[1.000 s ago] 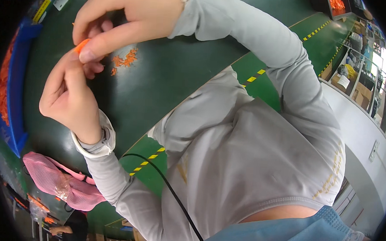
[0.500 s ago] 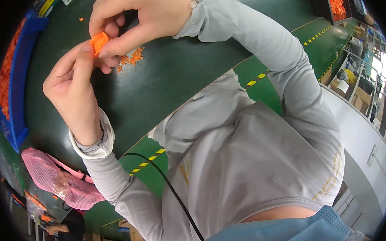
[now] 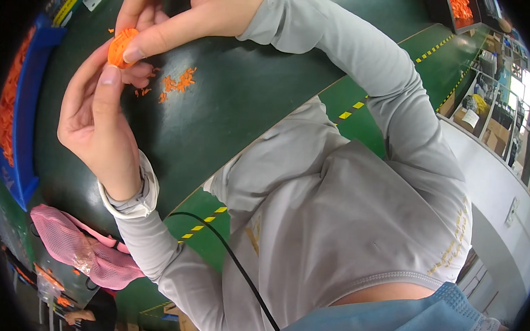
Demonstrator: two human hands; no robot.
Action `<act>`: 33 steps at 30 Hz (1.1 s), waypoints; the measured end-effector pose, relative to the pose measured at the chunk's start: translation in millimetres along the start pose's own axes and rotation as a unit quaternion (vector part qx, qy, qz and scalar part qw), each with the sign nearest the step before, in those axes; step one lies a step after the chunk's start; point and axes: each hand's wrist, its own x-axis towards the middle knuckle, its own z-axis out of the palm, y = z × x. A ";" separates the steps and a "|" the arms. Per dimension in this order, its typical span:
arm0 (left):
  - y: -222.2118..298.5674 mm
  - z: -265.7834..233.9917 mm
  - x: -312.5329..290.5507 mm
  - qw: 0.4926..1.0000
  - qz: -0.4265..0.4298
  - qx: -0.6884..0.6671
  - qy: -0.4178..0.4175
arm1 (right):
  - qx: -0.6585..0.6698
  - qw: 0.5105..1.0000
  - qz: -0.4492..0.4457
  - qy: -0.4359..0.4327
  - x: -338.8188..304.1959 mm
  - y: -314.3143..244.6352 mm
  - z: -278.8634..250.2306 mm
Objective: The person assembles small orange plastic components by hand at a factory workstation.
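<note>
A small round orange plastic piece [image 3: 121, 48] is pinched between both hands above the dark green table [image 3: 233, 92]. My left hand [image 3: 99, 118] grips its near edge, the thumb pressed against it. From above and to the right, my right hand [image 3: 185, 20] holds the same piece between thumb and fingers. What its far side looks like is hidden by the fingers. On the table just right of the hands lies a loose patch of small orange scraps [image 3: 178, 81], with a few more close by my left fingertips.
At the left stands a blue bin [image 3: 31, 117] full of orange pieces. A pink mesh cap [image 3: 72, 239] lies near my left forearm. A black cable [image 3: 230, 253] runs down by my body. Another bin with orange pieces [image 3: 461, 9] is at the far right. A person's hand [image 3: 79, 316] shows lower left.
Both hands have moved slightly left with the orange piece, which now shows more of its round face. More of the orange scraps on the table are uncovered.
</note>
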 end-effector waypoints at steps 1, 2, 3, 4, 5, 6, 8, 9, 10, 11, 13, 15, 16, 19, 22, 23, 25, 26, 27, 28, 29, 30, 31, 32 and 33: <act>0.1 2.4 0.7 1.000 0.005 -0.007 -0.001 | -0.004 1.000 0.008 -0.001 -1.6 -1.8 -2.3; 0.4 4.8 1.7 1.000 0.009 -0.013 -0.003 | -0.008 1.000 0.006 0.005 -2.4 1.5 -3.0; 1.5 6.4 2.4 1.000 0.012 -0.015 -0.011 | -0.037 0.999 -0.019 0.003 -1.9 11.4 -1.4; 3.3 10.1 3.9 1.000 -0.001 -0.006 0.003 | -0.071 0.997 -0.041 0.006 -1.9 20.7 -1.9; 3.3 14.3 5.1 1.000 -0.014 0.001 0.015 | -0.107 0.992 -0.061 0.009 -1.7 25.9 -3.8; 1.1 13.6 6.5 1.000 -0.008 0.007 0.014 | -0.132 0.988 -0.085 0.008 -2.2 27.1 -5.1; 6.7 9.3 1.6 0.997 -0.009 0.067 0.026 | -0.166 0.978 -0.128 0.003 4.8 27.5 -0.5; -7.8 17.3 7.1 0.996 0.015 0.083 0.032 | -0.187 0.974 -0.122 0.022 -4.2 34.7 -9.7; 3.8 10.5 1.8 0.981 0.052 0.171 0.080 | -0.190 0.971 -0.142 0.003 4.4 31.4 -1.8; 14.9 13.1 8.1 0.955 0.072 0.273 0.096 | -0.219 0.961 -0.170 0.016 5.3 36.4 -8.2; 22.0 -7.2 38.0 0.889 0.257 0.349 0.151 | -0.271 0.950 -0.153 0.024 -4.1 30.9 -26.0; 33.6 -78.0 66.5 0.774 0.354 0.461 0.250 | -0.319 0.928 -0.190 0.028 -10.7 25.2 -39.6; 42.9 -104.0 84.3 0.741 0.354 0.510 0.257 | -0.344 0.920 -0.184 0.033 -20.8 18.6 -54.6; 50.4 -196.8 123.8 0.697 0.180 0.670 0.185 | -0.477 0.839 -0.223 0.134 -58.0 5.7 -103.9; 26.2 -210.1 132.8 0.713 0.129 0.665 0.179 | -0.562 0.777 -0.191 0.209 -88.9 -4.2 -153.1; 26.4 -201.6 129.7 0.715 0.111 0.661 0.197 | -0.547 0.785 -0.186 0.225 -96.8 -25.0 -152.8; 31.6 -188.1 125.2 0.678 0.154 0.688 0.208 | -0.584 0.765 -0.119 0.243 -121.1 -32.2 -170.4; 39.2 -182.3 114.8 0.663 0.221 0.688 0.194 | -0.557 0.787 -0.116 0.238 -109.0 -35.8 -164.1; 44.1 -177.2 105.1 0.645 0.284 0.687 0.177 | -0.541 0.800 -0.117 0.230 -104.3 -13.9 -172.3; 38.9 -182.7 84.2 0.697 0.294 0.629 0.178 | -0.525 0.822 -0.130 0.180 -97.1 11.9 -181.7; 27.2 -163.0 89.9 0.754 0.331 0.544 0.163 | -0.531 0.823 -0.134 0.153 -110.6 15.4 -196.3; 28.7 -113.6 77.5 0.767 0.315 0.533 0.166 | -0.507 0.843 -0.029 0.175 -114.7 22.4 -204.0; 24.7 -91.5 71.1 0.838 0.286 0.444 0.142 | -0.531 0.824 -0.111 0.166 -100.7 27.0 -192.8; 19.2 -64.2 54.7 0.894 0.253 0.358 0.094 | -0.508 0.841 -0.073 0.174 -95.6 25.9 -183.9; 24.8 -28.1 39.6 0.930 0.176 0.317 0.068 | -0.488 0.852 -0.032 0.186 -93.6 8.6 -170.7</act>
